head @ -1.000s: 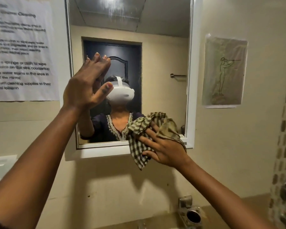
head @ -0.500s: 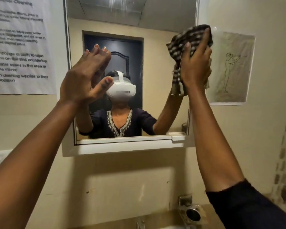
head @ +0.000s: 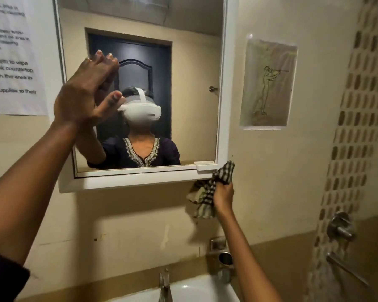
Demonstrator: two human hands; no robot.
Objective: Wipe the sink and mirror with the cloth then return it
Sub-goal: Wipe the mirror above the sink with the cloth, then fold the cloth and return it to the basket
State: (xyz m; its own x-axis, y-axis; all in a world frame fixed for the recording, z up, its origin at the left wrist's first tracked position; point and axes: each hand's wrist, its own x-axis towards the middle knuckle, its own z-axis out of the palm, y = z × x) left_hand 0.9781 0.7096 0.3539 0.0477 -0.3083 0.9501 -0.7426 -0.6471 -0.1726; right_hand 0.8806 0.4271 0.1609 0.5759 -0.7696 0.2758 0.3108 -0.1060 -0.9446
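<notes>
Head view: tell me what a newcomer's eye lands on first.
The white-framed wall mirror fills the centre, with the open left hand pressed flat on its glass. At the frame's lower right corner the right hand grips a bunched green-and-black checked cloth. The white ceramic sink sits at the bottom edge.

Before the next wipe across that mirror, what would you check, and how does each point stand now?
1. Cloth gripped: ok, the right hand is closed on it.
2. Cloth on the glass: not ok, it sits at the lower right corner of the mirror frame, off the glass.
3. Left hand free: ok, open and flat against the mirror, holding nothing.
4. Glass clean: cannot tell, streaks do not show here.
5. Sink wiped: cannot tell, only its back rim shows.
</notes>
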